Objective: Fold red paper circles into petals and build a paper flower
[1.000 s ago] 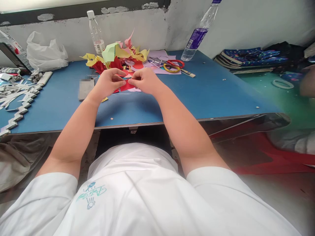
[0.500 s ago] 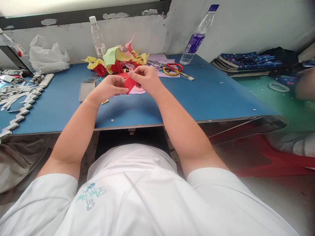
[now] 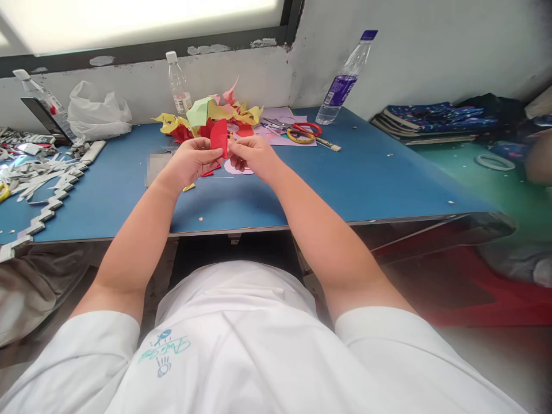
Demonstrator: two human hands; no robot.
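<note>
Both of my hands hold a small folded piece of red paper [image 3: 219, 137] upright above the blue table [image 3: 366, 172]. My left hand [image 3: 190, 161] pinches its left edge. My right hand [image 3: 252, 155] pinches its right edge, fingers closed on it. A pale pink paper disc [image 3: 236, 168] lies on the table just under my right hand. Behind the hands is a heap of yellow, red, green and pink paper scraps [image 3: 211, 115].
Scissors with red and yellow handles [image 3: 299, 131] lie on lilac paper behind my right hand. Two plastic bottles [image 3: 179, 86] [image 3: 342, 77] stand by the wall. A phone [image 3: 156, 167] lies left of my hands. Grey paper strips [image 3: 38, 178] and a white bag [image 3: 99, 112] sit at left.
The red paper has been lifted off the table and turned upright between both hands. The view has tilted up slightly.
</note>
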